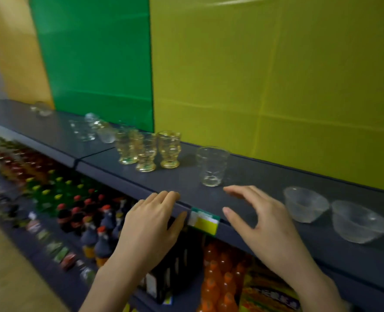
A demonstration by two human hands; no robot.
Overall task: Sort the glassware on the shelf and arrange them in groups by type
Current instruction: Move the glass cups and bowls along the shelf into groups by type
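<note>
A dark grey shelf (pixel 265 183) carries the glassware. Three yellow-tinted footed glasses (pixel 146 152) stand grouped near its middle. A clear tumbler (pixel 212 166) stands alone to their right. Two frosted glass bowls (pixel 305 207) (pixel 360 221) sit side by side at the right. Blurred clear glasses (pixel 89 129) stand further left, and another small glass piece (pixel 42 109) lies at the far left. My left hand (pixel 152 221) rests on the shelf's front edge, fingers apart, empty. My right hand (pixel 261 219) hovers open just below the tumbler, not touching it.
A green and yellow price tag (pixel 205 220) hangs on the shelf edge between my hands. Below, a lower shelf holds many bottles with red, yellow and orange caps (pixel 92 210) and orange drinks (pixel 222 273). Green and yellow panels (pixel 254 75) back the shelf.
</note>
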